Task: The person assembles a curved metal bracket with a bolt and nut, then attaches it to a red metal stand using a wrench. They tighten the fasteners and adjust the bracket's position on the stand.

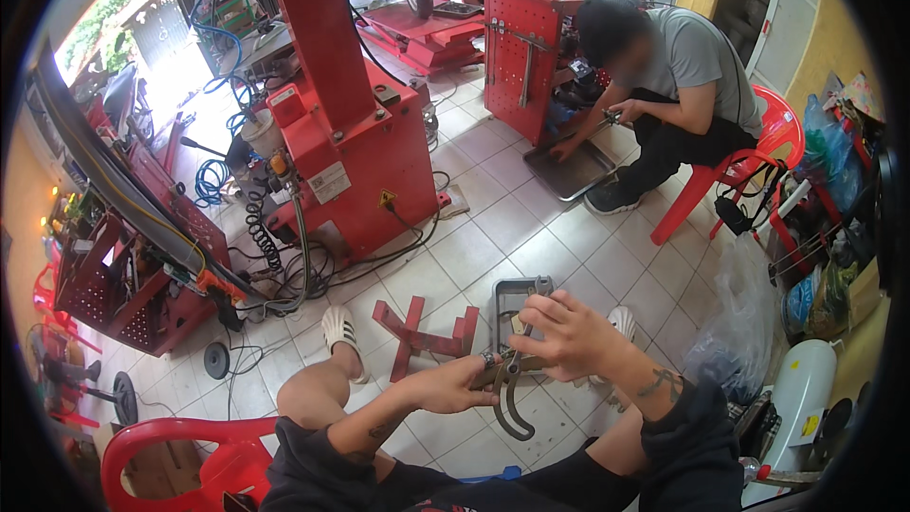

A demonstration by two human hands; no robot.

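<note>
Okay, seated view, both hands meet over the lap on a pair of pliers [509, 389] with long curved handles. Left hand [453, 387] is wrapped around the tool near the pivot, fingers closed on it. Right hand [559, 330] is curled closed above the jaw end, pinching a small part I can't make out. The handles hang down toward the tiled floor [493, 228], just in front of a grey metal tray [507, 308]. My read: steel tool, rigid, moderately heavy, bare metal so likely slick if oily; best held at the handles, away from the pivot where skin can get pinched. A red metal cross stand [422, 332] lies beside the tray. Labels: the big red machine [351, 133] carries a pale rectangular sticker [329, 182] on its front face and a small yellow triangular warning sign [387, 197] lower right of it. Another person [664, 85] sits on a red plastic chair [749, 166] working by a red tool cart [526, 57].
</note>
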